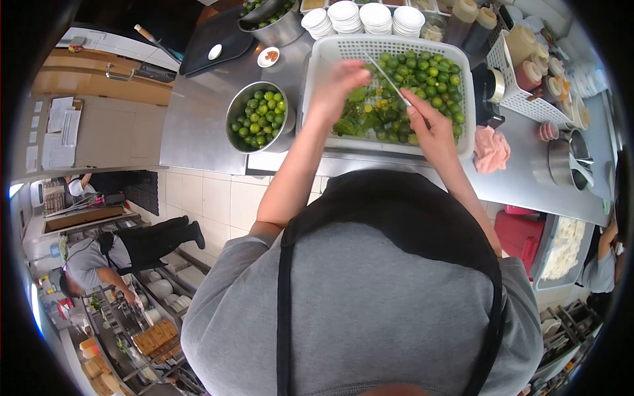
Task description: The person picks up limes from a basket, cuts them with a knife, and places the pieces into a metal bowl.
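A white perforated basket (466, 99) holds many small green limes (432, 82), with leaves and a few yellow bits near its middle. Over the basket, my right hand (428, 122) is closed around a knife (389, 80), whose blade points up and to the left. My left hand (340, 82) is above the basket's left part, blurred by motion; its fingers are smeared, and whether they hold anything is unclear. Left of the basket stands a round metal pot (288, 131) filled with green limes.
Stacked white bowls (375, 18) and another metal pot (281, 30) line the back. A pink cloth (491, 149) lies right of the basket, near a bottle basket (528, 104). A small white dish (268, 57) sits left. Another person (99, 261) stands at the far left.
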`<state>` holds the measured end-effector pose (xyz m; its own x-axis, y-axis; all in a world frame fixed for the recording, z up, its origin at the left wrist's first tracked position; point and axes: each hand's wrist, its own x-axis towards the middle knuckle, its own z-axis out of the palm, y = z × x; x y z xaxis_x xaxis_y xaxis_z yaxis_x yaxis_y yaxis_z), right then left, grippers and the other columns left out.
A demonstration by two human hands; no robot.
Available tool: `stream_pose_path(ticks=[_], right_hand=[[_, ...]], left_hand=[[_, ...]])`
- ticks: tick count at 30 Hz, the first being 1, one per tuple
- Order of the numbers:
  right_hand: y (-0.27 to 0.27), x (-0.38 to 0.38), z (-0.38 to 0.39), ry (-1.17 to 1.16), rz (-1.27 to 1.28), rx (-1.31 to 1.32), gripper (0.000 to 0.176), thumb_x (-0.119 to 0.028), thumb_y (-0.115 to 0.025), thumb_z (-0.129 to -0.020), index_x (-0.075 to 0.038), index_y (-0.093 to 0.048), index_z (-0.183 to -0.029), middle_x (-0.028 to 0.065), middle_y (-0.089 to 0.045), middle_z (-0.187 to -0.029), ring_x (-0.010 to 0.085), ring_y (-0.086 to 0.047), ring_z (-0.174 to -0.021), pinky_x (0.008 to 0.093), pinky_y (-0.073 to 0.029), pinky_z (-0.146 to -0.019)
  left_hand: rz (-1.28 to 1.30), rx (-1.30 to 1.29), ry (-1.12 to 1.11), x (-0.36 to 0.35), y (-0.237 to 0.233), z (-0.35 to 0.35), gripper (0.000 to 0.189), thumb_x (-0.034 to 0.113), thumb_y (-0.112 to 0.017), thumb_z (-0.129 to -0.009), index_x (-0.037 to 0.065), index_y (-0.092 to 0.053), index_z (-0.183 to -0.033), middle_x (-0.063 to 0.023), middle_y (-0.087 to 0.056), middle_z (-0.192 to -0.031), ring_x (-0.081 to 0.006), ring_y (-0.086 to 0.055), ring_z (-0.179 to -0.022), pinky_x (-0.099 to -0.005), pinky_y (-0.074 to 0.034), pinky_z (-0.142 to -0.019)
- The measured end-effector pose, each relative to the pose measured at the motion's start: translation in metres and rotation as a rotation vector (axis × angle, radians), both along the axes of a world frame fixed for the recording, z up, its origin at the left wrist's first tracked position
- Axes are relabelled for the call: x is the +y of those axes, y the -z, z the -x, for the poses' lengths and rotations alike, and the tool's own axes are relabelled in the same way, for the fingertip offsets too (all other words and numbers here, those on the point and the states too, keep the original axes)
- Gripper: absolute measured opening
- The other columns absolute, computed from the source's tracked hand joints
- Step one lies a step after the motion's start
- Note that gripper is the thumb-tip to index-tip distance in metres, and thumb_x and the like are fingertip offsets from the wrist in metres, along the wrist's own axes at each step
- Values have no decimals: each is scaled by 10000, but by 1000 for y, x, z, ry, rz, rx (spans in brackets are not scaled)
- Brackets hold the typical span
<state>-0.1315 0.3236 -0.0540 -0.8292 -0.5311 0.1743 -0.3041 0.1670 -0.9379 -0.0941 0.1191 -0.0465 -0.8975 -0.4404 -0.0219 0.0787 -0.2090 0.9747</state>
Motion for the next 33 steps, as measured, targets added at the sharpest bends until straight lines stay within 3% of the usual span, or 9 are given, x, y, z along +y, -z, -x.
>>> stream_pose_path(ticks=[8,11,15,17,21,23,27,29,33], right_hand=[[-11,1,-10,-94,-48,-47,294,-147,-517,-895,-98,-566,-1181,116,-648,-889,130,-536,-649,244,-429,-616],[-10,-2,-7,-77,-52,-22,293,-147,-517,-894,-93,-567,-1178,117,-641,-860,129,-510,-617,250,-417,-589],[-10,-5,-5,-78,-52,-35,288,-154,-517,-895,-97,-570,-1173,126,-642,-872,145,-520,-625,255,-423,-599],[-9,-5,-6,-81,-6,8,285,-160,-518,-896,-104,-573,-1170,135,-646,-907,165,-567,-672,261,-443,-638],[-8,-4,-8,-113,-18,53,286,-162,-520,-894,-112,-574,-1170,140,-648,-945,181,-609,-748,263,-457,-689],[0,-2,-8,-140,-14,67,287,-163,-520,-894,-110,-574,-1171,140,-647,-977,186,-626,-817,264,-460,-730],[10,4,-1,-90,16,3,290,-162,-520,-896,-110,-571,-1177,119,-652,-922,146,-596,-760,250,-449,-708],[3,8,2,-60,-28,-112,292,-157,-515,-901,-104,-565,-1183,69,-641,-891,107,-538,-697,231,-430,-670],[-12,6,-7,76,341,-2,342,-157,-477,-922,-73,-501,-1252,2,-557,-778,59,-443,-612,191,-376,-572]], left_hand=[[64,126,-90,-25,-5,3,184,16,-635,-798,-30,-590,-971,-121,-633,-944,-165,-608,-849,-309,-499,-800],[221,-12,-54,-18,-5,1,189,17,-638,-796,-27,-592,-974,-111,-637,-932,-157,-607,-849,-312,-497,-809],[-6,46,53,-11,-3,0,187,36,-636,-801,-23,-599,-975,-100,-639,-916,-168,-612,-852,-313,-500,-816],[-312,81,95,-22,2,-2,178,47,-621,-814,-26,-598,-974,-103,-632,-921,-194,-615,-863,-327,-501,-836],[-496,99,77,-58,2,-18,172,57,-609,-825,-27,-596,-974,-115,-621,-939,-225,-614,-874,-339,-500,-858],[-268,86,-30,-75,-14,-38,162,57,-610,-824,-26,-600,-963,-116,-621,-950,-235,-613,-879,-320,-499,-842],[903,-588,-86,-121,-43,-86,224,99,-706,-725,-35,-639,-891,-83,-650,-843,-154,-613,-821,-255,-474,-738],[929,-694,-55,-131,-42,-92,270,143,-736,-685,-14,-655,-890,-84,-651,-791,-142,-610,-780,-259,-468,-706],[1087,-529,-72,-114,-32,-60,272,195,-726,-694,35,-672,-907,-95,-667,-794,-145,-619,-727,-261,-470,-694]])
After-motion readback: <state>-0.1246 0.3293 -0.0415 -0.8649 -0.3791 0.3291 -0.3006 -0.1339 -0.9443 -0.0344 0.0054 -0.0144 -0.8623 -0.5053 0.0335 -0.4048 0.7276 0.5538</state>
